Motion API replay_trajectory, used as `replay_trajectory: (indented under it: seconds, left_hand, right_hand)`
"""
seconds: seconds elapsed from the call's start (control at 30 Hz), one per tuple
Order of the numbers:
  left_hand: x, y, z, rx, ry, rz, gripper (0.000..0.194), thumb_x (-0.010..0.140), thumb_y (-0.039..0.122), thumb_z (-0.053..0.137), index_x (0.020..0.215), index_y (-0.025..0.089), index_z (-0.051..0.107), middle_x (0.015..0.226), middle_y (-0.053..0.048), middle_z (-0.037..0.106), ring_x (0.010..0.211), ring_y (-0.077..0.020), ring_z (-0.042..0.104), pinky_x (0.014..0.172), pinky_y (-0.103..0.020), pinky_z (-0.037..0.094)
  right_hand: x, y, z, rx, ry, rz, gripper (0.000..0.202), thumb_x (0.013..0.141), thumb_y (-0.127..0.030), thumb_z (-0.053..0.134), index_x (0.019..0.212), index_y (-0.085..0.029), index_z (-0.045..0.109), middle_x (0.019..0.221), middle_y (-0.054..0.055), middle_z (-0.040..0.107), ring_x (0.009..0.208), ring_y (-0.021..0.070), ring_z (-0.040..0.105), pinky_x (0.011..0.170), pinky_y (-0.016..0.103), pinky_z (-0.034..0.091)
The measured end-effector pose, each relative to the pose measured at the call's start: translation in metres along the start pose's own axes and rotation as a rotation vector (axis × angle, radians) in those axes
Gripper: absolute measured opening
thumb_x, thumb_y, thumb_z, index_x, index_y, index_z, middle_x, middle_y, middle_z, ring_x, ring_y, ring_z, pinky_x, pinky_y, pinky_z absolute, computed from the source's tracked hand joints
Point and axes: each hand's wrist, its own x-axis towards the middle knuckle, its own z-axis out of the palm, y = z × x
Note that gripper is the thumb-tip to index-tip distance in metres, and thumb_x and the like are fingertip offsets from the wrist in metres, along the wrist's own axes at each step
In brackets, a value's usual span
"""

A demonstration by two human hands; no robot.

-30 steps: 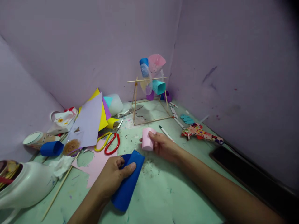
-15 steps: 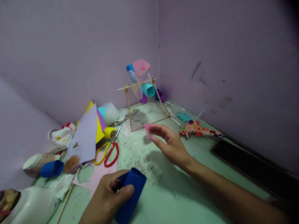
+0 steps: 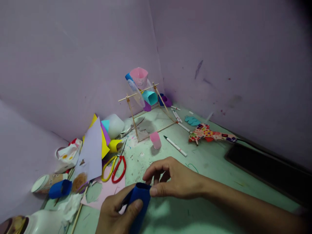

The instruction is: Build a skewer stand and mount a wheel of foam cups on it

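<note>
My left hand [image 3: 122,208] is wrapped around a blue rolled paper cup [image 3: 140,203], its thumb pressed on the near side and the rim turned up. Just right of that rim is my right hand [image 3: 173,178], fingers curved and apart, its thumb tip at the cup's edge; whether it touches I cannot tell. Beyond the hands a small pink cup [image 3: 155,140] stands on the table. Behind it rises a stick frame [image 3: 135,120] carrying a wheel of clear discs [image 3: 136,92] with a pink paper cup [image 3: 138,76] and a teal one [image 3: 149,97] attached.
Scissors [image 3: 119,169] with yellow and red handles lie left on pink paper [image 3: 109,191], beside coloured sheets [image 3: 90,149]. A white bottle [image 3: 46,221] is at the lower left. On the right are a marker [image 3: 175,146], a flower-patterned glue gun [image 3: 207,132] and a dark tray [image 3: 263,169].
My right hand has moved back from the small pink cup to the blue paper cup's rim. The pink cup stays on the table. The camera view has shifted slightly.
</note>
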Motion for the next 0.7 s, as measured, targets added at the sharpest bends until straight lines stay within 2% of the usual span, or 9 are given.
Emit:
replay_trajectory:
  seconds: [0.2, 0.3, 0.37, 0.43, 0.5, 0.57, 0.7]
  left_hand:
    - [-0.002, 0.002, 0.009, 0.142, -0.01, 0.056, 0.035, 0.073, 0.051, 0.063, 0.088, 0.022, 0.075, 0.075, -0.001, 0.071, 0.069, -0.0211, 0.061, 0.062, -0.025, 0.047]
    - [-0.005, -0.005, 0.01, 0.25, 0.042, 0.167, 0.027, 0.075, 0.044, 0.063, 0.089, 0.024, 0.074, 0.08, -0.003, 0.072, 0.075, -0.0222, 0.064, 0.068, -0.027, 0.049]
    - [-0.005, -0.009, 0.007, 0.341, 0.061, 0.248, 0.023, 0.076, 0.039, 0.062, 0.091, 0.024, 0.073, 0.085, -0.006, 0.073, 0.077, -0.0228, 0.065, 0.073, -0.029, 0.049]
    - [-0.005, -0.008, 0.004, 0.412, -0.022, 0.29, 0.023, 0.08, 0.035, 0.058, 0.094, 0.025, 0.072, 0.084, -0.006, 0.073, 0.075, -0.022, 0.065, 0.072, -0.029, 0.048]
    - [-0.004, -0.005, 0.0, 0.433, -0.168, 0.267, 0.025, 0.083, 0.035, 0.052, 0.094, 0.025, 0.072, 0.081, -0.005, 0.073, 0.072, -0.0207, 0.064, 0.069, -0.028, 0.048]
    - [-0.003, 0.0, -0.002, 0.408, -0.287, 0.196, 0.025, 0.083, 0.036, 0.051, 0.09, 0.023, 0.073, 0.076, -0.003, 0.071, 0.069, -0.0194, 0.062, 0.065, -0.026, 0.046]
    - [-0.004, 0.004, -0.002, 0.341, -0.372, 0.061, 0.02, 0.079, 0.031, 0.056, 0.079, 0.02, 0.073, 0.068, -0.001, 0.066, 0.063, -0.0165, 0.055, 0.06, -0.023, 0.041]
  right_hand:
    - [-0.002, 0.004, 0.014, -0.094, 0.063, -0.075, 0.033, 0.061, -0.031, 0.076, 0.09, -0.016, 0.07, 0.086, 0.005, 0.067, 0.071, 0.0129, 0.058, 0.063, 0.025, 0.048]
    - [-0.003, 0.007, 0.01, -0.134, 0.006, -0.105, 0.031, 0.065, -0.031, 0.073, 0.092, -0.016, 0.07, 0.087, 0.006, 0.068, 0.074, 0.0143, 0.06, 0.067, 0.027, 0.05]
    - [-0.003, 0.007, 0.004, -0.164, -0.068, -0.106, 0.025, 0.07, -0.023, 0.067, 0.094, -0.016, 0.07, 0.087, 0.006, 0.069, 0.077, 0.0147, 0.061, 0.07, 0.028, 0.05]
    - [-0.003, 0.007, -0.002, -0.204, -0.15, -0.125, 0.027, 0.071, -0.011, 0.06, 0.095, -0.015, 0.071, 0.089, 0.005, 0.07, 0.08, 0.0142, 0.061, 0.073, 0.027, 0.05]
    - [-0.003, 0.008, -0.004, -0.21, -0.211, -0.131, 0.033, 0.068, -0.004, 0.054, 0.095, -0.014, 0.071, 0.088, 0.005, 0.069, 0.076, 0.0126, 0.061, 0.071, 0.026, 0.05]
    - [-0.003, 0.009, -0.004, -0.185, -0.241, -0.096, 0.035, 0.067, -0.003, 0.051, 0.093, -0.011, 0.072, 0.082, 0.005, 0.068, 0.07, 0.0108, 0.059, 0.066, 0.023, 0.049]
    - [-0.002, 0.015, 0.0, -0.143, -0.244, -0.016, 0.031, 0.065, -0.006, 0.055, 0.089, -0.008, 0.073, 0.068, 0.002, 0.065, 0.058, 0.0082, 0.055, 0.056, 0.019, 0.046]
